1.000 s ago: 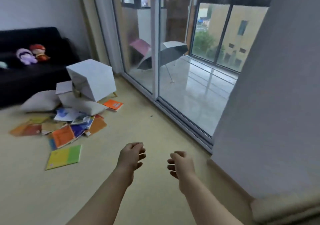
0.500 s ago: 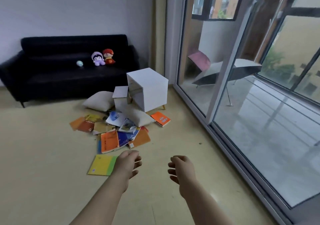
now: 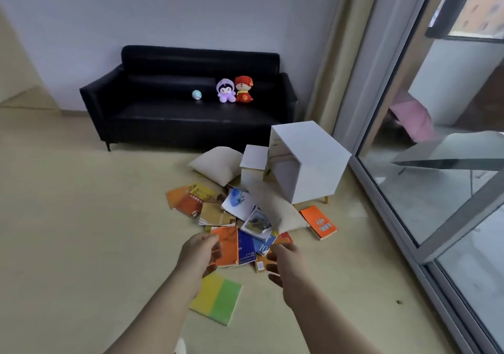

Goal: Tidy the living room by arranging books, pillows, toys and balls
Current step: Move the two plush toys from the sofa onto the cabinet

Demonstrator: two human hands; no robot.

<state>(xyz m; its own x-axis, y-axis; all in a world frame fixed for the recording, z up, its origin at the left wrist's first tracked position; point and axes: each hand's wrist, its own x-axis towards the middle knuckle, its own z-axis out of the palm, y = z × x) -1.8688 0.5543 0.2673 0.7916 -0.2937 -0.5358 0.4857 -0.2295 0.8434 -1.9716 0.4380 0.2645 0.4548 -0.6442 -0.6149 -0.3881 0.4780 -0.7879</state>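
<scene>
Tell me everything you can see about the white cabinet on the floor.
The white cabinet is a small boxy unit, apparently painted board, with a pale wooden leg showing. It lies tipped and tilted on the floor, open front facing left, between the black sofa and the glass door. Its drawer is out, sitting against its left side. Its lower edge seems to rest on a cream pillow; an orange book lies just in front.

books (image 3: 240, 227) lie scattered flat in an overlapping heap on the floor (image 3: 81, 217), a yellow-green book (image 3: 218, 299) apart at its near edge and an orange book (image 3: 319, 221) off to the right. one cream pillow (image 3: 218, 164) lies behind the heap, a second pillow (image 3: 278, 209) partly on the books. a purple toy (image 3: 225, 91) and a red toy (image 3: 243, 89) sit upright side by side on the sofa (image 3: 163, 119), a small pale ball (image 3: 196, 94) near their left.
</scene>
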